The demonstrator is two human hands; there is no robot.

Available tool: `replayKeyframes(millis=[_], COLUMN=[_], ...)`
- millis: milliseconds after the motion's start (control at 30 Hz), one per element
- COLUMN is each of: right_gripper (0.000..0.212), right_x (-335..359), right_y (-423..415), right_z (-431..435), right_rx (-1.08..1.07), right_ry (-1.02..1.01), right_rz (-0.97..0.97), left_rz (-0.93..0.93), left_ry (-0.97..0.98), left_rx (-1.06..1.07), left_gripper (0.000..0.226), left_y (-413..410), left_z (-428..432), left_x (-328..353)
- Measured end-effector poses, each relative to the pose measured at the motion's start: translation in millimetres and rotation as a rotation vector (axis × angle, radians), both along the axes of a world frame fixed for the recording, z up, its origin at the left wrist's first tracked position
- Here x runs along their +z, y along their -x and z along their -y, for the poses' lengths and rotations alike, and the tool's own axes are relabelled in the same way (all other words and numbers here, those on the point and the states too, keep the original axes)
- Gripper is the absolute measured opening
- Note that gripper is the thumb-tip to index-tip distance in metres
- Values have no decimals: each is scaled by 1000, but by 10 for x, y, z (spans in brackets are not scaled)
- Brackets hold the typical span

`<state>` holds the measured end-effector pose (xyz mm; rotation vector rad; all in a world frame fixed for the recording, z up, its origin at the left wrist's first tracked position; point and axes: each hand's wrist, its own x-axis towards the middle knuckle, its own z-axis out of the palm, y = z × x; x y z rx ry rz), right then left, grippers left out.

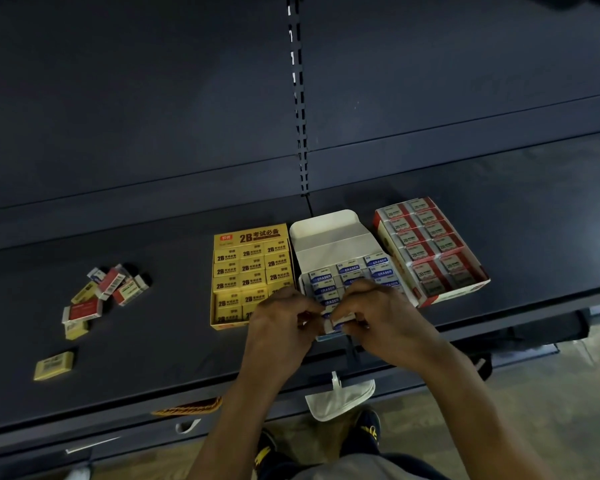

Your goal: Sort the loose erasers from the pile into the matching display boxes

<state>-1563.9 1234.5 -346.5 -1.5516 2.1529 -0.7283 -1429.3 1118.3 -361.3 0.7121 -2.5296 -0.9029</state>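
Head view, left to right: toward the shelf's [170,323] left end lies the pile of loose erasers [97,299], red and yellow, with one yellow eraser [53,366] nearer the front edge. At mid-shelf stands a yellow display box [250,235] headed "2B". Next is a white box [326,230] of blue "ERASER" pieces. At its front the left hand [281,323] and right hand [388,320] pinch a blue-and-white eraser [338,323] between their fingers. Just beside it sits a red box [395,258] marked "2B".

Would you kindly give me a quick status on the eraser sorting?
Left hand and right hand pinch a blue eraser at the white box front. Loose pile lies left. Nothing blocking.
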Motion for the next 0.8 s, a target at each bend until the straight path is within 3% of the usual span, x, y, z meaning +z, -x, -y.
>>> replayKeyframes(millis=[367, 667, 800], right_gripper=[1, 8, 11], right_x=[39, 118, 137], right_y=[-75, -131, -219], right_z=[144, 237, 301], right_rx=[-45, -98, -255], right_ry=[-33, -160, -55], right_rz=[-43, -68, -98], left_rz=[37, -16, -64], left_ry=[-48, -12, 13], left_rx=[-51, -26, -2], left_gripper=[23, 17, 15], left_y=[-47, -67, -265], left_z=[24, 8, 92], left_x=[34, 14, 28])
